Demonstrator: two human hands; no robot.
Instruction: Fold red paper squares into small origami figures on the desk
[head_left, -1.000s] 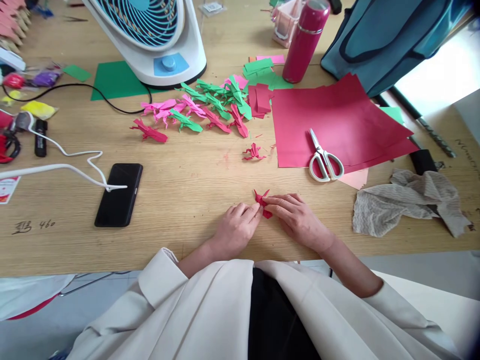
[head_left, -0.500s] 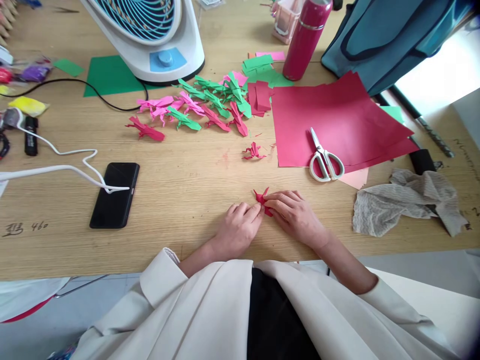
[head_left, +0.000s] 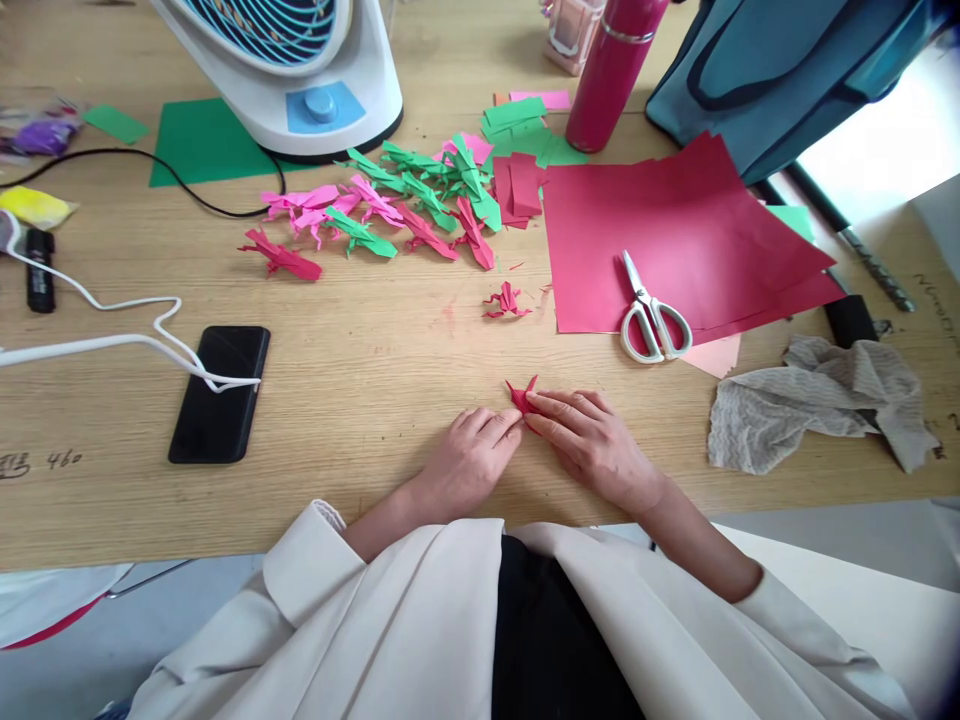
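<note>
A small red origami figure [head_left: 520, 397] lies on the wooden table close to my body, with two thin points sticking up and away from me. My right hand [head_left: 596, 445] presses its fingers over the figure's right and near side, hiding much of it. From the other side, my left hand [head_left: 472, 455] pinches at the figure's lower left edge, its fingers bent together. Just beyond sits another red origami figure with legs [head_left: 507, 300]. White-handled scissors [head_left: 651, 318] rest at the edge of large red paper sheets [head_left: 600, 230].
Several folded green, pink and red paper figures [head_left: 427, 200] lie beyond my hands. Behind them stand a white fan [head_left: 360, 110] and a red bottle [head_left: 611, 80]. A black phone [head_left: 217, 400] with a white cable is on the left, a grey cloth [head_left: 757, 425] on the right.
My right hand has slid slightly down and spread over the near part of the figure, covering more of it. My left hand stays beside it. The view has shifted slightly.
</note>
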